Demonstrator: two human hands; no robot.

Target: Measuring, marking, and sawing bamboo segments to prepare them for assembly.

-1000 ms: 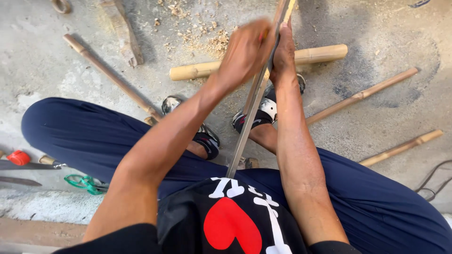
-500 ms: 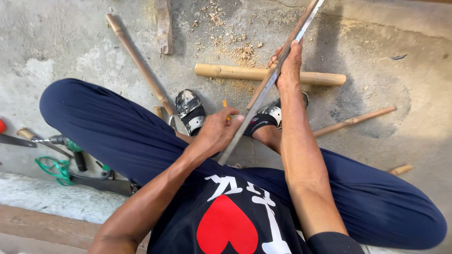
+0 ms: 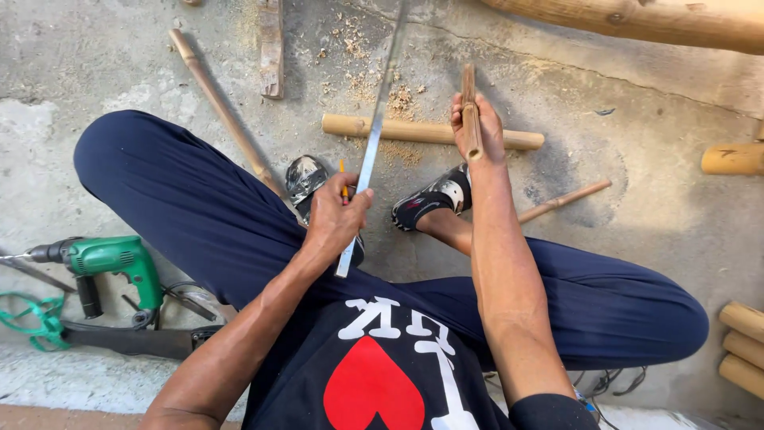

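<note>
I sit cross-legged on a concrete floor. My left hand (image 3: 334, 219) grips a long flat metal ruler (image 3: 374, 143) near its lower end, together with a small orange pencil (image 3: 343, 181); the ruler points up and away from me. My right hand (image 3: 476, 127) is shut on a short thin wooden stick (image 3: 470, 111), held upright, apart from the ruler. Beyond both hands a light wooden dowel (image 3: 430, 131) lies across the floor amid sawdust.
A green power drill (image 3: 103, 259) and a green-handled tool (image 3: 36, 318) lie at my left. Wooden sticks (image 3: 219, 103) (image 3: 565, 199) lie on the floor. A thick log (image 3: 637, 20) crosses the top right; stacked poles (image 3: 744, 346) sit at right.
The right hand has let go of the ruler and now holds a short wooden stick. The left hand still grips the ruler's lower end, which now points more straight up.
</note>
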